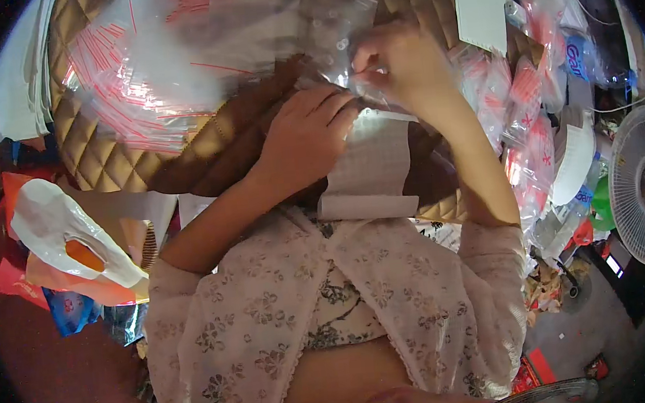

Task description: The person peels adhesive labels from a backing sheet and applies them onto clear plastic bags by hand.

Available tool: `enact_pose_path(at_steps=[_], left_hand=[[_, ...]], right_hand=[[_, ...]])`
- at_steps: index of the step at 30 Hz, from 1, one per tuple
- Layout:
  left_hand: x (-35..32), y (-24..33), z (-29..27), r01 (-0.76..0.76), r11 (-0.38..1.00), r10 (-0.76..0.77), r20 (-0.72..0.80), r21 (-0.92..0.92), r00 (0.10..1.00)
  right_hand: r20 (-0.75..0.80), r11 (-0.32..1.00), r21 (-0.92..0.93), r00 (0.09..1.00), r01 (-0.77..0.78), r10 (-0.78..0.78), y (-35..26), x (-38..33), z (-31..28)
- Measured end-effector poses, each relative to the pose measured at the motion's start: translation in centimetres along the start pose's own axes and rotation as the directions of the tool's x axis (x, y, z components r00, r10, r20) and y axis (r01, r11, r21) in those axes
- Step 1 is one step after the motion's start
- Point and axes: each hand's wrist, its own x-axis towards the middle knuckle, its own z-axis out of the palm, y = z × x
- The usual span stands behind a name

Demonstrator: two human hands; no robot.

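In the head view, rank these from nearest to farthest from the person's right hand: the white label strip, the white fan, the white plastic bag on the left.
From the right hand:
1. White label strip, just below the hand, on the quilted cushion.
2. White fan, at the far right edge, lower than the hand.
3. White plastic bag, far left, beyond the left hand.

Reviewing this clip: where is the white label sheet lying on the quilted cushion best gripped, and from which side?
Grip the white label sheet at its free near edge, coming from the person's side. Its far end is tucked under both hands, left hand and right hand, which pinch a clear bag.
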Motion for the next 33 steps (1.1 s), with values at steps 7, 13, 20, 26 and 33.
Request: enact_pose_path(at_steps=[7, 13, 20, 26, 33], left_hand=[[0.2, 0.5, -2.0, 0.014, 0.960, -0.020, -0.018, -0.281, 1.000], [0.1, 1.7, -2.2, 0.432, 0.385, -0.411, 0.267, -0.816, 0.872], [0.7, 2.7, -2.9, 0.474, 0.523, -0.410, 0.278, -0.708, 0.869], [-0.3, 2.5, -2.5, 0.427, 0.470, -0.434, 0.219, -0.772, 0.874], [-0.6, 1.8, -3.8, 0.592, 0.374, -0.553, 0.340, -0.714, 0.761]], right_hand=[[0.111, 0.985, 0.000, 0.979, -0.172, 0.171, -0.1, -0.5, -0.6], [0.188, 0.592, 0.800, 0.977, -0.093, -0.101, -0.6, -3.7, -4.7], [0.029, 0.814, 0.581, 0.999, 0.012, -0.035, -3.3, -6.0, -5.3], [-0.151, 0.943, 0.260, 0.973, 0.207, -0.172, -4.6, -7.3, -4.3], [-0.192, 0.830, 0.329, 0.893, 0.450, -0.408, -3.0, -6.7, -2.8]])
